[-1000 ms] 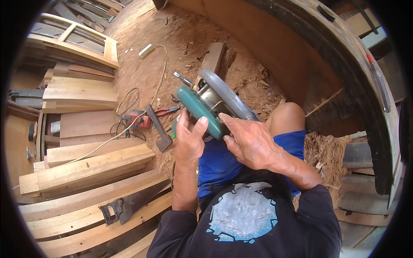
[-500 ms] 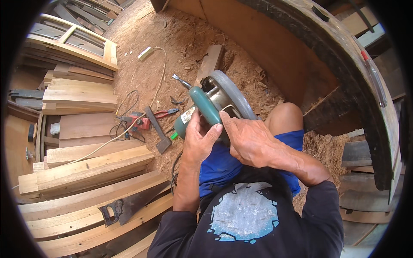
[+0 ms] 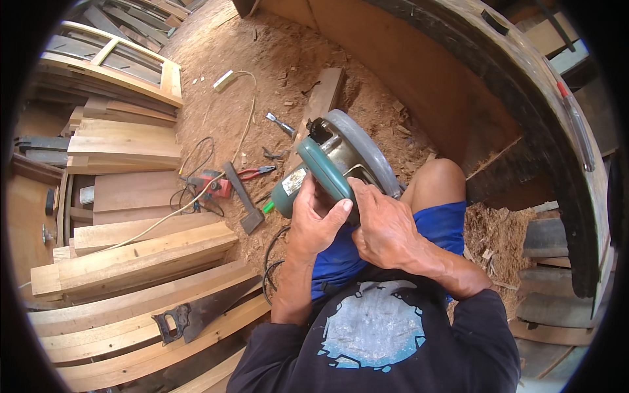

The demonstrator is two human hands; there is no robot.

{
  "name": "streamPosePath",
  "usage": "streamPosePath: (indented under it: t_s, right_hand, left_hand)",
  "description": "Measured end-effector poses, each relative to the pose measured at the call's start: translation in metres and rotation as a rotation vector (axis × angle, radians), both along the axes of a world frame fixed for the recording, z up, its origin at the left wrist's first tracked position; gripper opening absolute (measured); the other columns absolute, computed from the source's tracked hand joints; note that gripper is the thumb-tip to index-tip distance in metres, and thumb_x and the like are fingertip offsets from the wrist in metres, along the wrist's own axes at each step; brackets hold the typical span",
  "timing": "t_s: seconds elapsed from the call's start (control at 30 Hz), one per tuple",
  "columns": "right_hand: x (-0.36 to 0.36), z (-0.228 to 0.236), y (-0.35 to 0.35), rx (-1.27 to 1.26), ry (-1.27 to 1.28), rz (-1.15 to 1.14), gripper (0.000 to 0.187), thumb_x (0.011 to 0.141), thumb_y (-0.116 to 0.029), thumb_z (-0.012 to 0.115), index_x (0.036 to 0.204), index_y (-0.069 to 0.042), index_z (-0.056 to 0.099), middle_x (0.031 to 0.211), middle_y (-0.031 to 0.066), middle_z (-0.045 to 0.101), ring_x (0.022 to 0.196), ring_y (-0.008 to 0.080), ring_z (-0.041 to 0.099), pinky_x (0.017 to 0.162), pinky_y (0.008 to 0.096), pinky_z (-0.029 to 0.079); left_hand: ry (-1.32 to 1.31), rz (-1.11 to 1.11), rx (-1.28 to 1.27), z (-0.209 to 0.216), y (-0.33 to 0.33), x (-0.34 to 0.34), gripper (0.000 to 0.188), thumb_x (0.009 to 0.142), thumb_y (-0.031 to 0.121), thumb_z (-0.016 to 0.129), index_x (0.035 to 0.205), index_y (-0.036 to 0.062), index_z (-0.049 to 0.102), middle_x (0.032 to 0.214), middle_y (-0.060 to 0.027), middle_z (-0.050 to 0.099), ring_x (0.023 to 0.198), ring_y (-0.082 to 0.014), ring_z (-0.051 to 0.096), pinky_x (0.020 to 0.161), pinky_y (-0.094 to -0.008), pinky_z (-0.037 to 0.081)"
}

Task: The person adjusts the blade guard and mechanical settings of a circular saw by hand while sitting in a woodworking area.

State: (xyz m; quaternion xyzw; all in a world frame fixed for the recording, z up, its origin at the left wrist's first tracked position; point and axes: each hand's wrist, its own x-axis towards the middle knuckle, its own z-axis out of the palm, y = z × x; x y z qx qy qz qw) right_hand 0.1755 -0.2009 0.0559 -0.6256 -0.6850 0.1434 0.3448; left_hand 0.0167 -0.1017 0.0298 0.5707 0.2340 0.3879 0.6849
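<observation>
Over my lap is a circular saw (image 3: 322,169) with a green body and handle and a curved grey guard (image 3: 367,147). My left hand (image 3: 316,229) is closed on it from the near left, thumb along the green handle. On the near right side of the handle, my right hand (image 3: 390,232) presses with its index finger stretched forward and the other fingers curled. What lies under those curled fingers is hidden. Just beyond the saw, a chisel (image 3: 282,124) lies on the ground. Left of the saw are a hammer (image 3: 244,200) and red-handled pliers (image 3: 255,172).
A red power tool (image 3: 215,185) with tangled cords and a white power strip (image 3: 223,80) lie on sawdust. Stacked planks (image 3: 137,252) fill the left, with a handsaw (image 3: 203,318) on them. A large curved wooden piece (image 3: 452,92) arches at the right, bearing a red-capped pen (image 3: 575,124).
The saw and both hands have shifted slightly right and nearer to me. More of the chisel shows beyond the handle. My grip looks much the same.
</observation>
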Motion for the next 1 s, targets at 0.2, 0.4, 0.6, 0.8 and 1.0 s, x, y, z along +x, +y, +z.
streamPosePath:
  t_s: [0.2, 0.4, 0.6, 0.8, 1.0]
  right_hand:
    - [0.034, 0.040, 0.006, -0.032, 0.141, 0.210, 0.041, 0.087, -0.012, 0.063, 0.120, 0.011, 0.057, 0.092, 0.0323, 0.069, 0.089, 0.0515, 0.069, 0.077, 0.0598, 0.054]
    - [0.043, 0.051, 0.037, -0.166, 0.017, 0.205, 0.032, 0.084, -0.016, 0.065, 0.100, 0.010, 0.056, 0.077, 0.0316, 0.066, 0.077, 0.0543, 0.067, 0.072, 0.0591, 0.054]
    - [0.051, 0.048, 0.044, -0.305, 0.026, 0.251, 0.041, 0.082, -0.021, 0.067, 0.101, 0.014, 0.056, 0.080, 0.0344, 0.068, 0.082, 0.0541, 0.070, 0.075, 0.0578, 0.055]
    - [0.033, 0.055, 0.034, -0.387, -0.008, 0.071, 0.042, 0.081, -0.018, 0.066, 0.104, 0.016, 0.057, 0.084, 0.0349, 0.070, 0.082, 0.0539, 0.071, 0.077, 0.0571, 0.056]
    - [0.039, 0.045, 0.035, -0.315, 0.105, 0.117, 0.045, 0.087, -0.019, 0.067, 0.114, 0.016, 0.055, 0.085, 0.0337, 0.071, 0.084, 0.0539, 0.071, 0.079, 0.0572, 0.057]
  left_hand:
    - [0.049, -0.022, 0.023, -0.006, -0.004, -0.007, 0.073, 0.095, 0.005, 0.078, 0.156, -0.0065, 0.040, 0.134, -0.0102, 0.065, 0.123, -0.0158, 0.064, 0.108, -0.0340, 0.053]
    - [-0.034, -0.103, -0.007, -0.008, -0.013, 0.005, 0.081, 0.092, 0.006, 0.081, 0.161, -0.0048, 0.039, 0.141, -0.0136, 0.063, 0.130, -0.0196, 0.064, 0.114, -0.0370, 0.051]
    - [0.004, -0.095, 0.043, -0.015, -0.015, 0.009, 0.082, 0.088, 0.007, 0.080, 0.159, -0.0059, 0.041, 0.138, -0.0138, 0.066, 0.127, -0.0188, 0.065, 0.110, -0.0363, 0.053]
    - [0.047, -0.088, 0.036, -0.013, -0.015, 0.012, 0.084, 0.085, 0.007, 0.081, 0.159, -0.0050, 0.042, 0.135, -0.0133, 0.068, 0.122, -0.0178, 0.068, 0.106, -0.0346, 0.055]
    - [0.052, -0.058, 0.027, -0.015, -0.018, 0.008, 0.083, 0.085, 0.004, 0.079, 0.159, -0.0054, 0.042, 0.137, -0.0137, 0.067, 0.125, -0.0189, 0.067, 0.109, -0.0358, 0.054]
